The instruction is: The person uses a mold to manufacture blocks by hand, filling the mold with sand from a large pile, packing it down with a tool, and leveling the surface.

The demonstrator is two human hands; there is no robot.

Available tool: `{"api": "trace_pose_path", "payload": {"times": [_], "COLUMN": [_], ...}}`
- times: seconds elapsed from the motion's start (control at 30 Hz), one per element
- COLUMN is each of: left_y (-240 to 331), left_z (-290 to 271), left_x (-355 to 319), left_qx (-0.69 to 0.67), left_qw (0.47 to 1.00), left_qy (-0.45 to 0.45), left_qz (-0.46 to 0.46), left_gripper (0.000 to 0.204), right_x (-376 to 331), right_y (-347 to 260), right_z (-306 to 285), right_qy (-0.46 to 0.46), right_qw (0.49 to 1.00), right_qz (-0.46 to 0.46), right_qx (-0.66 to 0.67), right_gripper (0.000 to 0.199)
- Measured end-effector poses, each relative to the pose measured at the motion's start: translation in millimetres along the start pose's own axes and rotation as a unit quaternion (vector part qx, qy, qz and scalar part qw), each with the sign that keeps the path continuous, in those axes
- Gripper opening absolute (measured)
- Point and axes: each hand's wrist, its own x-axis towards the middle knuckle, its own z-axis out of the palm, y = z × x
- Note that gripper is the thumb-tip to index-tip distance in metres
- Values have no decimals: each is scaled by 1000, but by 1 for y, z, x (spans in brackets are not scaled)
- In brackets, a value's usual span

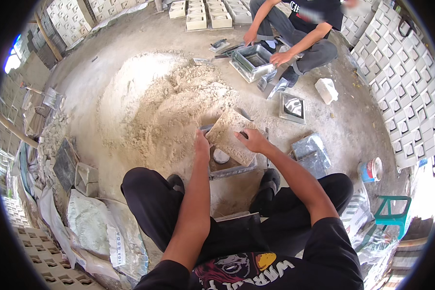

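Observation:
Between my feet sits a square metal mould (233,171). Tilted across its top is a flat square board (227,133) coated with sandy grit. My right hand (253,140) is closed on a small dark handle on the board's upper face. At the mould's left side, my left hand (202,144) grips the wall beside the board's edge; its fingertips are partly hidden. A pale round piece (221,155) shows inside the mould, below the board. A large heap of pale sandy mix (164,106) spreads just beyond and to the left.
Across from me a seated person holds another metal mould (253,60). To the right lie a square metal frame (292,107), a white block (326,91), grey plates (311,154), a paint bucket (370,170) and a green stool (393,215). An opened sack of powder (89,224) lies left.

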Motion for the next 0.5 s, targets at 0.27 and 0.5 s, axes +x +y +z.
{"api": "trace_pose_path", "payload": {"times": [0.27, 0.5], "left_y": [22, 45], "left_z": [-83, -173], "left_x": [16, 39], "left_qx": [-15, 118], "left_qw": [992, 953], "left_qy": [117, 241], "left_qz": [54, 143], "left_gripper": [62, 64], "right_x": [41, 86], "right_y": [-63, -138], "right_z": [63, 155], "right_qy": [-12, -50], "right_qw": [998, 998], "right_qz": [-51, -25], "right_qx": [47, 30], "right_gripper": [58, 55]}}
